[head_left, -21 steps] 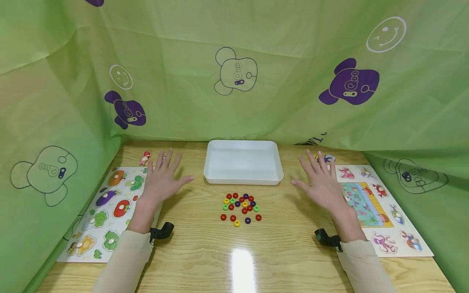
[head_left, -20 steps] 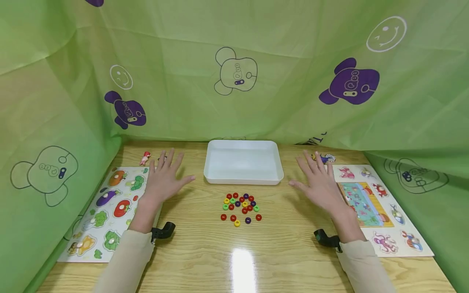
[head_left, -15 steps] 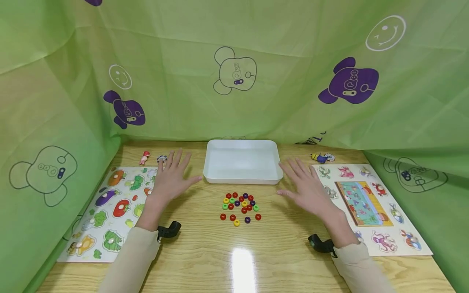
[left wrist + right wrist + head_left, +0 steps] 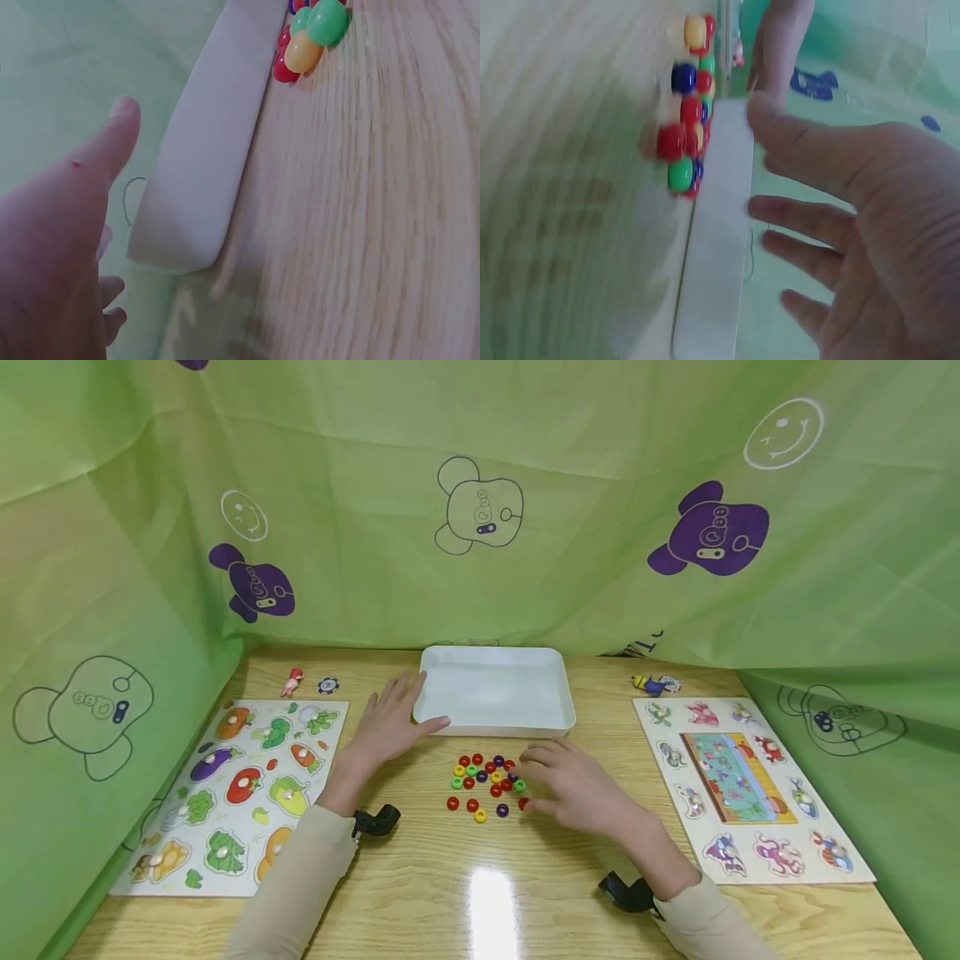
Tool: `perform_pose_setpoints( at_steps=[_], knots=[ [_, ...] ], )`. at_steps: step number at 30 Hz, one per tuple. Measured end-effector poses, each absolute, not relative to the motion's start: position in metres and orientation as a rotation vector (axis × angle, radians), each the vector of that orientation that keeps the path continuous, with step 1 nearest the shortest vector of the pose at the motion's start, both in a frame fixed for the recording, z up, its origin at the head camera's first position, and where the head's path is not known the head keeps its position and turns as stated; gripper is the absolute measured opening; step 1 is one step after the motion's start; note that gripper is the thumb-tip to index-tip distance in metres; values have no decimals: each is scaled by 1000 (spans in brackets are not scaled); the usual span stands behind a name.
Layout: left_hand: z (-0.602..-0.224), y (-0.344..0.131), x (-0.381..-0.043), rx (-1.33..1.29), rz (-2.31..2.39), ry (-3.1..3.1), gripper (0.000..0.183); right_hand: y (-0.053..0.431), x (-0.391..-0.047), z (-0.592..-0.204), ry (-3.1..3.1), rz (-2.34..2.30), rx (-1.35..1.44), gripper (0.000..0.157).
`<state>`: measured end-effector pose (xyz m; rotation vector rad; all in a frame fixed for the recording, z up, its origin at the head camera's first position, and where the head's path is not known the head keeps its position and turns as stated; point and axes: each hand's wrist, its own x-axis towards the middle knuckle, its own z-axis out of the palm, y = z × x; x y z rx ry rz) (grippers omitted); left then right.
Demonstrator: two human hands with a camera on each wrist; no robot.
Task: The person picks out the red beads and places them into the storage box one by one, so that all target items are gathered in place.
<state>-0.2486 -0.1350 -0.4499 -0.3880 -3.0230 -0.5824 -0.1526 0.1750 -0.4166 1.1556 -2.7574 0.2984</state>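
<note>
"Head view, with the ring beads [image 4: 482, 776] as the clock's centre: what's furthest left?"

"A vegetable peg-puzzle board [image 4: 228, 818] at 9 o'clock, then a pink figurine [image 4: 292, 682] and a round blue-and-white chip [image 4: 327, 685], both around 10."

"And the left hand [image 4: 386, 731]?"

"Also at 10, but closer in. Its fingers are extended and hold nothing, by the left end of the white tray [image 4: 491, 689]. I can't tell whether they touch it."

"Where's that tray?"

"At 12 o'clock. Red, yellow, green and purple beads lie on the wooden table [image 4: 420, 868] just in front of it."

"The right hand [image 4: 573, 789]?"

"At 3 o'clock, slightly blurred, loosely bent fingers over the rightmost beads, gripping none."

"Past it?"

"A blue-and-yellow figurine [image 4: 652, 686] at 2, then a sea-creature puzzle board [image 4: 738, 829] at 3."
</note>
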Motion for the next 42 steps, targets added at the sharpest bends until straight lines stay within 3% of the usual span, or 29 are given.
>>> perform_pose_setpoints(
  at_steps=[10, 23, 34, 42],
  knots=[
    [-463, -128, -256, -337, -1038, -2993, 104, 157, -137, -425, -2815, 269, 1217, 11],
    [-468, -121, -258, -308, -1353, -2894, 109, 155, -144, -426, -3034, 420, 1098, 9],
    [-475, -116, -257, -242, -1368, -2908, 116, 148, -202, -408, -2892, 726, 820, 12],
    [-475, -111, -258, -230, -1423, -2867, 117, 136, -265, -425, -2809, 901, 581, 14]
  ],
)
